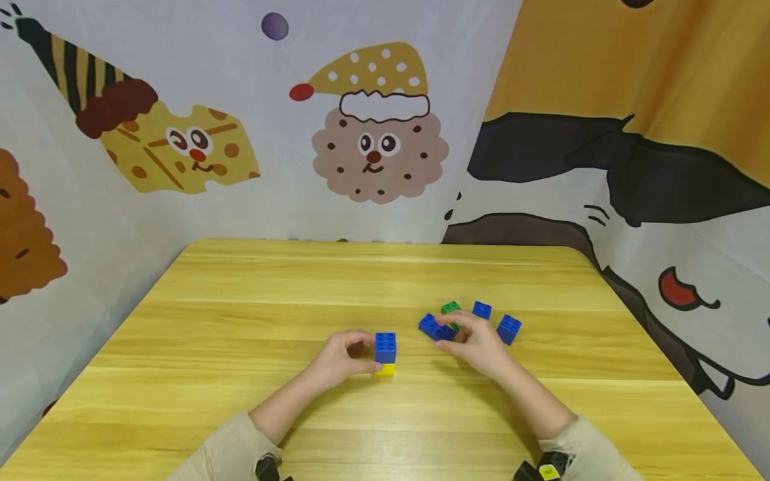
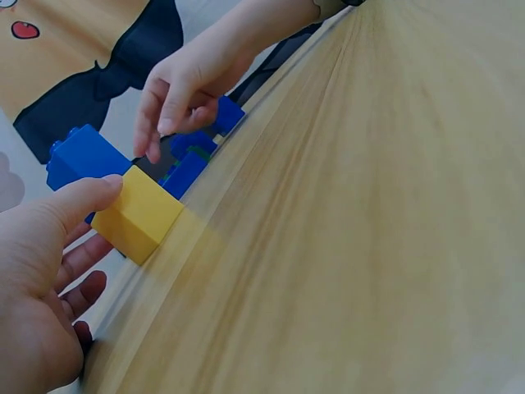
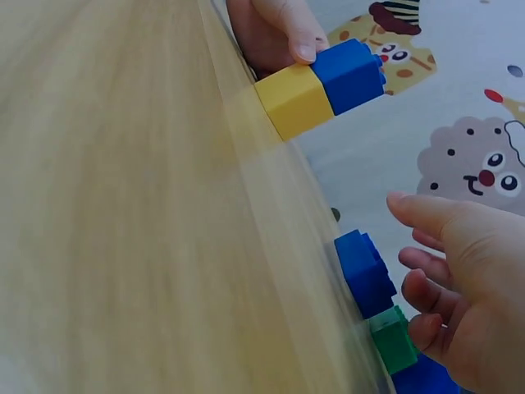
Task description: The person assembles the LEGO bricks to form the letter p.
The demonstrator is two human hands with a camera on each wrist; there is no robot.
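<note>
A blue building brick [image 1: 386,347] sits on top of a yellow building brick [image 1: 386,370], forming an upright two-brick stack on the table. My left hand [image 1: 338,361] holds this stack from the left. Its thumb lies across the seam between the two bricks in the left wrist view, with the other fingers partly hidden behind. To the right, my right hand [image 1: 478,344] hovers over loose bricks, thumb and fingers apart and nothing gripped. Nearest to its fingertips are a blue brick [image 1: 430,326] and a green brick [image 1: 450,307], the latter partly covered by the hand.
Two more blue bricks lie beyond the right hand, one behind it [image 1: 482,309] and one farther right [image 1: 508,329]. The wooden table [image 1: 252,294] runs back to a wall hanging [image 1: 277,207] printed with cartoon figures.
</note>
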